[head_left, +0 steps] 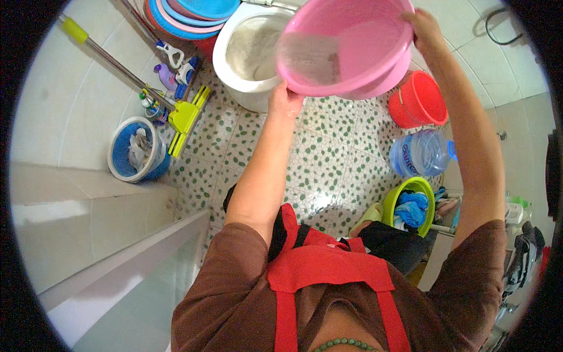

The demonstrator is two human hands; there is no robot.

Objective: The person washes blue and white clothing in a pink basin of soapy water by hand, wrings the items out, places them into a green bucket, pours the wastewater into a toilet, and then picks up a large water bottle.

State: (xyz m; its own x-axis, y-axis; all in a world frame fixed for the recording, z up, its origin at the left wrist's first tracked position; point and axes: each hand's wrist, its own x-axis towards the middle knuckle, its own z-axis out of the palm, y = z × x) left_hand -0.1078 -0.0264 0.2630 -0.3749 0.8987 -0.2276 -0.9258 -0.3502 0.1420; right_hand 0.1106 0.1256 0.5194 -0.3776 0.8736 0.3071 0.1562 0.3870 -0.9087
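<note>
A pink plastic basin (pixel 358 53) is held up in both hands, tilted toward the white toilet (pixel 239 88) on its left. My left hand (pixel 286 99) grips the near lower rim beside the toilet's edge. On the far right rim, my right hand (pixel 424 33) is closed, higher than the left. Blurred greyish water (pixel 310 59) lies along the basin's lowered left side, reaching the rim next to the bowl. Murky, stirred water (pixel 255 46) fills the toilet bowl. The basin hides part of the toilet's right side.
Left of the toilet are stacked basins (pixel 193 22), a yellow sponge mop (pixel 184 116) and a blue bin (pixel 132 154). A red bucket (pixel 418 101), a clear water jug (pixel 420 152) and a green bucket of cloths (pixel 411 207) stand at right on the pebble-patterned floor (pixel 316 149).
</note>
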